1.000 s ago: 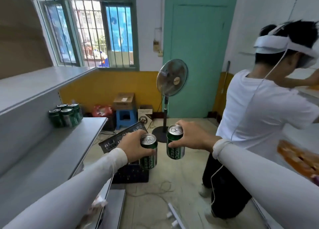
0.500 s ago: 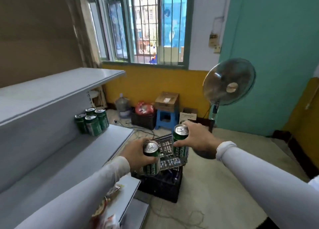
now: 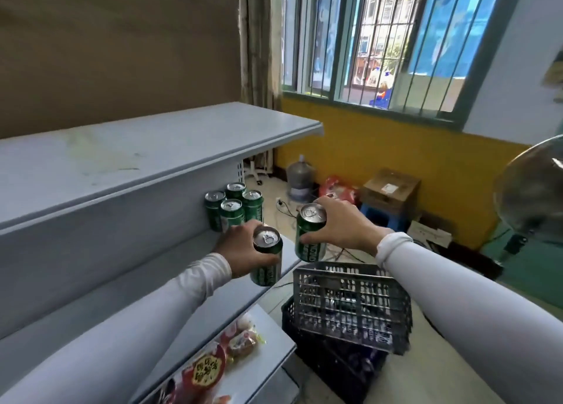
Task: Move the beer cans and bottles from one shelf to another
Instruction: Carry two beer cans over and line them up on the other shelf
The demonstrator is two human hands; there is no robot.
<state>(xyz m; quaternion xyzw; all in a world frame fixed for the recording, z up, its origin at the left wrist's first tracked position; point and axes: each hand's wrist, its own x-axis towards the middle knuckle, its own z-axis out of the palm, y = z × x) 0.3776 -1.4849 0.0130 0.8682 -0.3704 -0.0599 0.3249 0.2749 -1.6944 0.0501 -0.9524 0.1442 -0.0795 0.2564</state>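
Note:
My left hand grips a green beer can upright, over the front part of the grey middle shelf. My right hand grips a second green beer can from the side, just past the shelf's right end, above the floor. Several matching green cans stand in a tight cluster at the shelf's far end, just beyond my left hand.
A grey top shelf overhangs the cans. Snack packets lie on the lower shelf. A grey crate sits tilted on a black crate on the floor. Behind are a water jug, a cardboard box and a fan.
My view has swung left toward the shelves and the other person has dropped out of sight. Both hands have carried their cans closer to the cluster on the middle shelf.

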